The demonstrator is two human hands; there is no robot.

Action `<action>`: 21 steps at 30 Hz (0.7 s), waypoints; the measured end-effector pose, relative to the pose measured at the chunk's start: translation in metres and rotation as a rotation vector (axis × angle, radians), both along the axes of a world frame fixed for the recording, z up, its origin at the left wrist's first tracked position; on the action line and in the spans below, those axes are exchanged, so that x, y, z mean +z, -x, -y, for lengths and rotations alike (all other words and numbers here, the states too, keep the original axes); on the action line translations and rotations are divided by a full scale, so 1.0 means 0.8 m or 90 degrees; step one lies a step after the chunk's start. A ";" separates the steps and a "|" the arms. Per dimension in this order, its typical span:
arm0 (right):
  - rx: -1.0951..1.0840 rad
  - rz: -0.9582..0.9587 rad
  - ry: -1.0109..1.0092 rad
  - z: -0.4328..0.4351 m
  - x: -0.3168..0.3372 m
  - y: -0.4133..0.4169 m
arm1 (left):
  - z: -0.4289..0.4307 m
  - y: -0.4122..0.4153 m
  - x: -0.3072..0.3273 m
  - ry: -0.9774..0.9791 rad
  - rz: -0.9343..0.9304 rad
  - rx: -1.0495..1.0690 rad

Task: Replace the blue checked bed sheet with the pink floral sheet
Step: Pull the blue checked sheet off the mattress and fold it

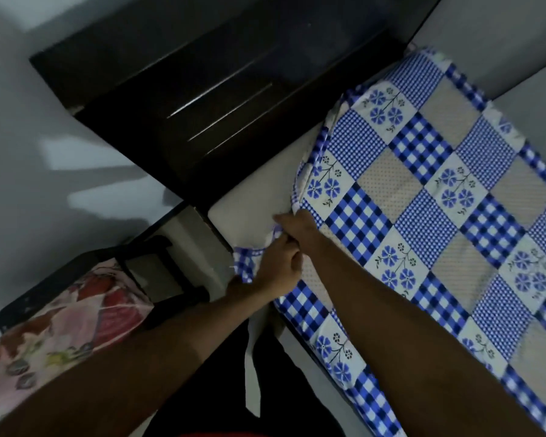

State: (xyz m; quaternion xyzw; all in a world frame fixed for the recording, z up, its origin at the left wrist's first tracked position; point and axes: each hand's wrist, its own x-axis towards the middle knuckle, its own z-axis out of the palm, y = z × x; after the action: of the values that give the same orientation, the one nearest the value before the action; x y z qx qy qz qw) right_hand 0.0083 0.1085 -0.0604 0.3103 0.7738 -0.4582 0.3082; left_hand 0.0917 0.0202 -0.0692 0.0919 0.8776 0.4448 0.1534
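The blue checked sheet lies partly pulled back on the white mattress, with bare mattress showing along its left and far edges. My left hand grips a bunched corner of the sheet near the mattress corner. My right hand holds the sheet's edge just above the left hand, fingers curled on the fabric. The folded pink floral sheet rests on a black chair at the lower left.
A dark wooden headboard stands behind the mattress. The black chair sits close to the bed's corner. Grey floor spreads at the left, and a pale wall runs along the bed's far side.
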 end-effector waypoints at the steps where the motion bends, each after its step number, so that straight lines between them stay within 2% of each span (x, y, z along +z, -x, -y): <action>1: 0.036 -0.005 -0.057 -0.021 0.008 -0.008 | -0.020 -0.007 0.013 -0.031 0.024 -0.011; 4: 0.023 -0.060 -0.211 -0.087 0.033 -0.037 | -0.057 -0.012 0.034 -0.126 0.214 -0.011; 6: -0.053 -0.104 -0.283 -0.126 0.050 -0.064 | -0.072 -0.005 0.037 -0.214 0.326 0.018; 8: -0.084 -0.149 -0.314 -0.152 0.058 -0.093 | -0.079 0.004 0.032 -0.246 0.404 0.040; 10: -0.028 -0.193 -0.281 -0.157 0.052 -0.115 | -0.078 0.014 0.019 -0.159 0.410 0.067; 11: 0.023 -0.178 -0.253 -0.155 0.042 -0.121 | -0.073 0.018 0.009 -0.075 0.391 0.080; 13: 0.153 -0.075 -0.195 -0.144 0.020 -0.124 | -0.054 0.026 -0.014 0.105 0.359 0.106; 15: 0.266 0.039 -0.157 -0.127 -0.007 -0.121 | -0.029 0.043 -0.038 0.180 0.377 0.110; 17: 0.245 0.088 -0.161 -0.115 -0.026 -0.111 | -0.012 0.072 -0.053 0.205 0.395 0.099; 21: 0.085 0.060 -0.175 -0.128 -0.036 -0.053 | -0.011 0.158 -0.066 0.205 0.330 0.043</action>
State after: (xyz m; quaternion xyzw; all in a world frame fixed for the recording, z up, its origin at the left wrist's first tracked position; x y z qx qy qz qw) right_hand 0.0511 0.2105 -0.0892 0.3187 0.8328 -0.3110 0.3288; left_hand -0.0345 0.0287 -0.1224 -0.0797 0.8711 0.3132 0.3699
